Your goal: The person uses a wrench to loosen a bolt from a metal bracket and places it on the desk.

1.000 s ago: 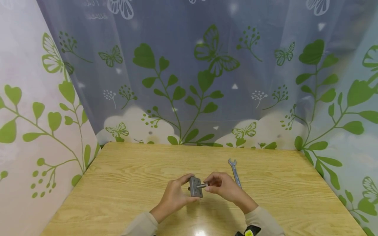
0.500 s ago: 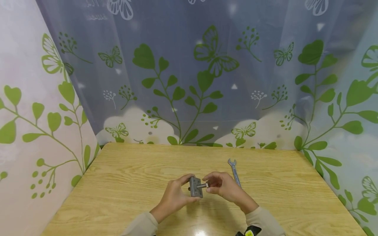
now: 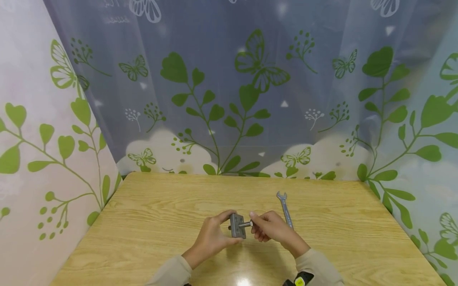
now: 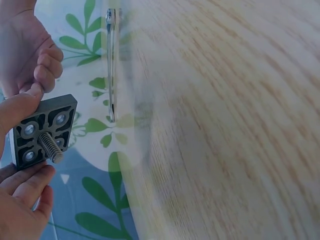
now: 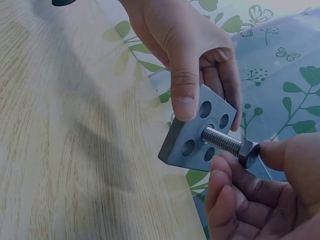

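Held up over the table, a square grey metal plate [image 3: 237, 227] with several round holes sits edge-on between the thumb and fingers of my left hand [image 3: 210, 237]. A hex bolt [image 5: 223, 141] runs through the plate's middle; its threaded end [image 4: 50, 146] sticks out of the ribbed back in the left wrist view. My right hand [image 3: 274, 229] pinches the bolt's hex head [image 5: 248, 153], thumb on the outer face and curled fingers beneath. A length of thread shows between the head and the plate.
An open-ended wrench [image 3: 285, 209] lies on the wooden table [image 3: 161, 206] just beyond my right hand. Patterned curtains [image 3: 214, 99] stand behind the table and along its sides. A dark band with a yellow face [image 3: 299, 281] is on the right wrist.
My right hand has turned at the bolt head: its thumb has come up on top and its fingers have curled underneath. The left hand and the plate have stayed in place.
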Motion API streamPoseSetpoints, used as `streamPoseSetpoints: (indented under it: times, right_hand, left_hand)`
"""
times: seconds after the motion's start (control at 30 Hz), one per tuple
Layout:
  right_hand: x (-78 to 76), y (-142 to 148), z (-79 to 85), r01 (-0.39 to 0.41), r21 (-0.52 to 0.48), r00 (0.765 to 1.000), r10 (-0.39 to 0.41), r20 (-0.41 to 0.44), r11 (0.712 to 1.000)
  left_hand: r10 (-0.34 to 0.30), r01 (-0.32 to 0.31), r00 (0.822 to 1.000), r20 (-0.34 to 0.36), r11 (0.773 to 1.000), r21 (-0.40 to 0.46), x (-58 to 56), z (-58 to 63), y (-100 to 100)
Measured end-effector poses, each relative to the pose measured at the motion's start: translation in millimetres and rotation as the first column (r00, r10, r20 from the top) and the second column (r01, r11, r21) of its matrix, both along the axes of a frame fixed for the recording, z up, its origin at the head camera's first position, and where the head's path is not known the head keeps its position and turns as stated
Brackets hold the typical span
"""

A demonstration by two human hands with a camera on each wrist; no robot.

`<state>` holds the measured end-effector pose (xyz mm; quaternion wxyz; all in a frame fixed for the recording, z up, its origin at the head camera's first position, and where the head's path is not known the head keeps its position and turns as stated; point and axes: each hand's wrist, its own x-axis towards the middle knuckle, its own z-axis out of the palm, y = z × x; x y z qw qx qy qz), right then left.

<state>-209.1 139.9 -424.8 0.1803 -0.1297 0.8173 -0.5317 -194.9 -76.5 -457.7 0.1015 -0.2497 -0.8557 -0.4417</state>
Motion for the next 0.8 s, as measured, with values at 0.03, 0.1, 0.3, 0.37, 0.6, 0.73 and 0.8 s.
streamPoseSetpoints:
  times: [0.03, 0.1, 0.3, 0.37, 0.6, 0.73, 0.8]
  right_hand:
    - [0.0, -0.2, 0.3, -0.002, 0.001, 1.000, 0.002, -0.001, 1.000]
    - [0.2, -0.3, 1.7, -0.004, -0.001, 1.000, 0.004, -0.001, 1.000]
    - [-0.6, 1.3, 5.4, -0.021, -0.017, 0.999, 0.021, -0.039, 1.000]
    - [-1.6, 2.2, 5.3, -0.040, -0.019, 0.996, 0.038, -0.076, 0.999]
    - [-3.5, 4.9, 4.9, -0.094, 0.005, 0.975, 0.093, -0.200, 0.996]
    - [-1.8, 4.5, 7.5, -0.100, -0.020, 0.973, 0.093, -0.210, 0.995]
    - [-1.0, 4.6, 8.8, -0.105, -0.030, 0.973, 0.097, -0.210, 0.994]
  left_hand:
    - [0.001, -0.001, 1.000, 0.001, 1.000, -0.002, -0.3, 0.3, 0.1]
    - [0.006, -0.006, 1.000, 0.006, 1.000, -0.009, -0.9, 0.7, 0.2]
    - [0.005, -0.005, 1.000, 0.023, 1.000, -0.014, -1.0, 1.4, 0.0]
    - [0.004, -0.004, 1.000, 0.018, 1.000, -0.014, -0.4, 1.2, -0.2]
    - [0.005, -0.005, 1.000, -0.010, 1.000, -0.014, 1.2, -1.1, 0.2]
    - [0.004, -0.004, 1.000, -0.008, 1.000, -0.014, 1.0, -0.9, 0.5]
    - [0.004, -0.004, 1.000, -0.004, 1.000, -0.015, 1.2, -0.7, 0.4]
